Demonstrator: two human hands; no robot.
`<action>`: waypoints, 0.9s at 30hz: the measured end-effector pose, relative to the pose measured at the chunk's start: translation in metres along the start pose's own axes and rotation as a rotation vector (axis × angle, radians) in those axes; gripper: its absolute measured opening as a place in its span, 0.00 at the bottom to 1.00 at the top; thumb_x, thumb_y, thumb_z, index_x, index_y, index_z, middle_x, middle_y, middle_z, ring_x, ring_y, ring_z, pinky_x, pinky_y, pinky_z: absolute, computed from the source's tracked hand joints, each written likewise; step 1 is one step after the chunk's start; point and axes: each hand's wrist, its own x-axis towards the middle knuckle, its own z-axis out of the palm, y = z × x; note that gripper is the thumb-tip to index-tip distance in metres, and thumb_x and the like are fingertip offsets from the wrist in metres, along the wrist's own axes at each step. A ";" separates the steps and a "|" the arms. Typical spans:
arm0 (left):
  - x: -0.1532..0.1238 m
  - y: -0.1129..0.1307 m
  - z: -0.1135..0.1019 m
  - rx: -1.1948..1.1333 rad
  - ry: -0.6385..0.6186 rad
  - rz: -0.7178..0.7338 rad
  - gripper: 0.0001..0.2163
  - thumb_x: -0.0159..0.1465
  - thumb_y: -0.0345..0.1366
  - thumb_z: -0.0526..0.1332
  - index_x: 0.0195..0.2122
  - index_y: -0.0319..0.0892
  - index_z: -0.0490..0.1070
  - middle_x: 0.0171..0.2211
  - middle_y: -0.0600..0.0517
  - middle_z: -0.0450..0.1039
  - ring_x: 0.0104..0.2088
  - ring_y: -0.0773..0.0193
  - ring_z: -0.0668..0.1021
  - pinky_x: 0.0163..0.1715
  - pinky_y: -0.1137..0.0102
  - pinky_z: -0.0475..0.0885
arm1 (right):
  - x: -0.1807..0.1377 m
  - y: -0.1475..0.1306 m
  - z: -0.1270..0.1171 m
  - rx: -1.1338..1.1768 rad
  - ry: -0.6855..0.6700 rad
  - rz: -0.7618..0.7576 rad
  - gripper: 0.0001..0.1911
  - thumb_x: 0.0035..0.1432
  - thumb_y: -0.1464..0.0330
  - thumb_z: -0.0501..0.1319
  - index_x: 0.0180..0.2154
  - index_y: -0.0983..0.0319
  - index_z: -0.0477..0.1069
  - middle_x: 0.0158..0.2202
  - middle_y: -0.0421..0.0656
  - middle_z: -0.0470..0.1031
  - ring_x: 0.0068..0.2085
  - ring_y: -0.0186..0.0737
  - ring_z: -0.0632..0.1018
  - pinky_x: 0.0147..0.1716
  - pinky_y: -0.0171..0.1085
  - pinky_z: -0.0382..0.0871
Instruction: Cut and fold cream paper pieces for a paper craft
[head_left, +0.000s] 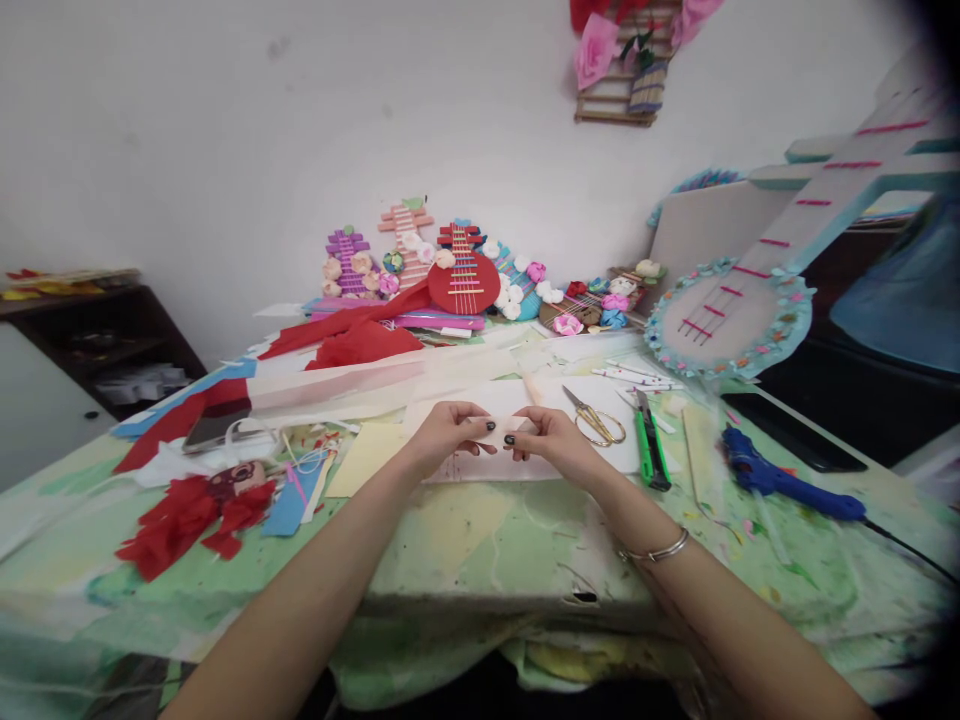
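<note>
My left hand [448,432] and my right hand [550,440] meet over the middle of the table, both pinched on one small cream paper piece [501,431] held between them. The fingertips of both hands touch it from either side. Under the hands lies a white sheet [517,400] and a pale yellow sheet [367,455]. A silver bangle [660,550] sits on my right wrist.
Gold-handled scissors [596,420], a green utility knife [651,445] and a blue glue gun [787,482] lie to the right. Red crepe paper [187,520] and a phone [217,425] lie left. Small paper guitars with flowers [461,275] stand at the back; a large model instrument [739,315] leans right.
</note>
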 end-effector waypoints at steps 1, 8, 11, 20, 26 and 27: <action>0.000 0.000 0.000 0.012 0.011 0.001 0.13 0.49 0.39 0.68 0.30 0.35 0.71 0.23 0.50 0.73 0.25 0.63 0.79 0.20 0.78 0.66 | 0.000 0.000 0.000 0.013 -0.003 0.005 0.12 0.47 0.66 0.64 0.35 0.66 0.70 0.22 0.41 0.74 0.23 0.32 0.72 0.25 0.32 0.65; -0.002 0.002 0.002 0.100 0.010 0.002 0.10 0.51 0.37 0.67 0.29 0.35 0.71 0.20 0.51 0.73 0.22 0.66 0.77 0.18 0.78 0.64 | 0.002 0.005 0.000 0.076 0.036 -0.009 0.11 0.49 0.64 0.63 0.32 0.66 0.70 0.19 0.40 0.73 0.22 0.31 0.72 0.24 0.31 0.64; -0.003 0.004 0.001 0.126 -0.004 0.027 0.09 0.50 0.33 0.67 0.30 0.35 0.71 0.19 0.51 0.73 0.21 0.68 0.76 0.19 0.78 0.63 | 0.001 0.004 -0.001 0.085 0.068 -0.011 0.11 0.49 0.64 0.63 0.32 0.66 0.70 0.20 0.40 0.73 0.21 0.30 0.72 0.23 0.31 0.64; -0.001 0.000 -0.006 0.036 -0.027 0.065 0.11 0.52 0.37 0.66 0.30 0.36 0.69 0.23 0.46 0.76 0.21 0.66 0.77 0.17 0.79 0.61 | -0.004 -0.007 0.000 0.230 0.108 0.023 0.11 0.47 0.64 0.64 0.33 0.65 0.71 0.21 0.40 0.74 0.18 0.29 0.70 0.19 0.30 0.62; -0.001 0.003 -0.007 -0.110 -0.033 0.090 0.12 0.52 0.36 0.66 0.36 0.36 0.72 0.25 0.47 0.76 0.21 0.67 0.76 0.18 0.78 0.61 | -0.006 -0.013 0.000 0.492 0.094 0.015 0.11 0.44 0.70 0.66 0.34 0.65 0.74 0.21 0.41 0.73 0.22 0.29 0.71 0.22 0.30 0.62; -0.002 0.003 -0.008 -0.143 -0.042 0.096 0.12 0.52 0.35 0.66 0.36 0.36 0.73 0.24 0.47 0.76 0.21 0.68 0.76 0.18 0.77 0.62 | -0.007 -0.013 0.000 0.531 0.083 0.022 0.11 0.44 0.71 0.66 0.34 0.65 0.75 0.21 0.41 0.73 0.23 0.29 0.71 0.22 0.29 0.62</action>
